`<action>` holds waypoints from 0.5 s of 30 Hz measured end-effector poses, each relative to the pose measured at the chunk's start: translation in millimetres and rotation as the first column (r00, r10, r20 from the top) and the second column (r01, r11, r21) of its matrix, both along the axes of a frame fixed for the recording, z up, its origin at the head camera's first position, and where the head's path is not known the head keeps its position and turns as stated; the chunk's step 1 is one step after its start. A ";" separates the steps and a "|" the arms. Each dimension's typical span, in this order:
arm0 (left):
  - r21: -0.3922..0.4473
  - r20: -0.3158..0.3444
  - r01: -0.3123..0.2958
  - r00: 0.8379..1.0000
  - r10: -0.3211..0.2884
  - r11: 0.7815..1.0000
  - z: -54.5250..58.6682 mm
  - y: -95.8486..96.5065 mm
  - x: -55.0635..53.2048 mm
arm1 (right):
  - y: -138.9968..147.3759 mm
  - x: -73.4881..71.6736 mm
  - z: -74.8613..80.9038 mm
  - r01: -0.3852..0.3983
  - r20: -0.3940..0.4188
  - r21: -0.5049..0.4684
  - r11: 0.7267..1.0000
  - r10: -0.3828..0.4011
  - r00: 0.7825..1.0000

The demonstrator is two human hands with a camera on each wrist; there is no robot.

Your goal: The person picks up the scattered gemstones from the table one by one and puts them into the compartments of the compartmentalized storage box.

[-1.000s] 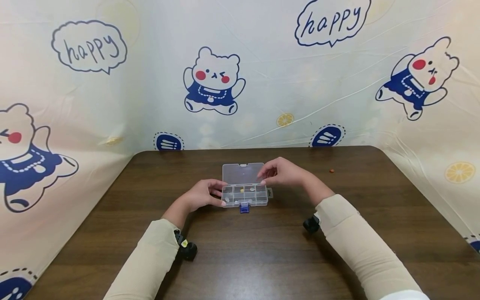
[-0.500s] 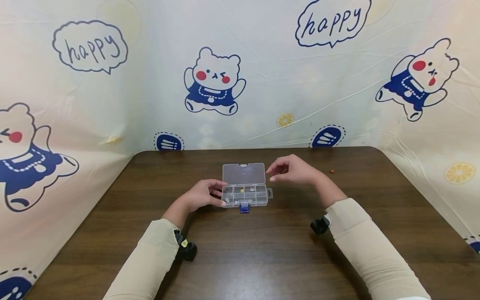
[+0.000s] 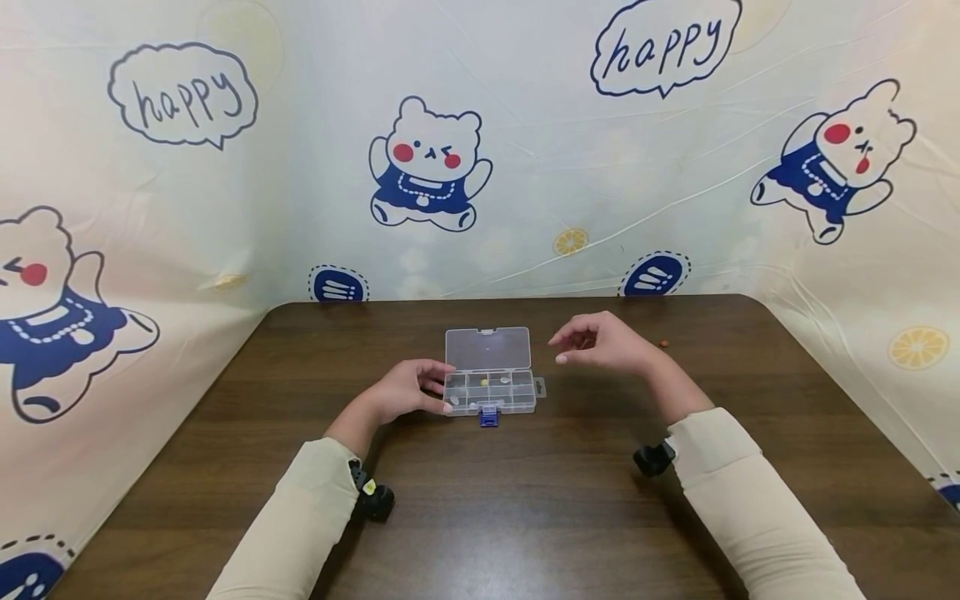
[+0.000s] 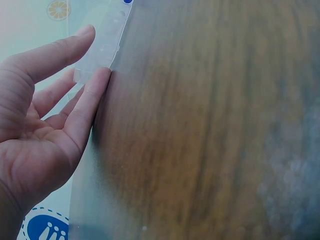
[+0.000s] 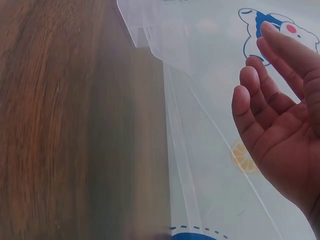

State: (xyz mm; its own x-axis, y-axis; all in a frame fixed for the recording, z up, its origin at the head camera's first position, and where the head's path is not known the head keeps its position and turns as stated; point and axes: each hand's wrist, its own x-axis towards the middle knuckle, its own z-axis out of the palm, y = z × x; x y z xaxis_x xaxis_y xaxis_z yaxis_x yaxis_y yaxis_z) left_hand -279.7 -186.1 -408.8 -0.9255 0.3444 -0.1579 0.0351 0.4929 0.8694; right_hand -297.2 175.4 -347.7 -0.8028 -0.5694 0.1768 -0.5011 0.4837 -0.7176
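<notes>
A clear plastic compartment box [image 3: 521, 403] lies on the table with its lid [image 3: 487, 348] raised at the back and a blue latch [image 3: 489, 417] at the front. A few small pieces, one of them a yellow piece [image 3: 484, 381], sit in separate compartments. My left hand [image 3: 405, 389] holds the box's left end, thumb at the front corner and fingers near the back corner. To the right of the lid, apart from the box, my right hand [image 3: 600, 342] hovers with loosely bent fingers. Nothing shows between the right fingers in the right wrist view.
A small reddish-brown piece [image 3: 663, 343] lies on the brown table [image 3: 487, 508], just beyond my right hand. A hanging tab [image 3: 540, 387] sticks out from the box's right side. Printed cloth [image 3: 525, 167] hangs behind the table and at both sides.
My right hand has moved right, away from the box's lid and toward the reddish-brown piece. My left hand and the box have stayed in place.
</notes>
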 end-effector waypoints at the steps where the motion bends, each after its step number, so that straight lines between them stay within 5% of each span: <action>1: 0.000 0.001 0.002 1.000 -0.002 1.000 4.2 1.4 3.1 | 1.4 0.8 0.1 0.002 0.001 -0.001 1.000 -0.002 1.000; 7: -0.009 0.003 0.009 1.000 -0.009 1.000 31.3 9.7 23.4 | 10.1 4.9 0.9 0.018 0.008 -0.010 1.000 -0.018 1.000; 15: -0.012 0.010 0.005 1.000 -0.005 1.000 29.5 9.6 21.6 | 22.9 8.7 1.1 0.055 0.013 -0.015 0.998 -0.055 0.998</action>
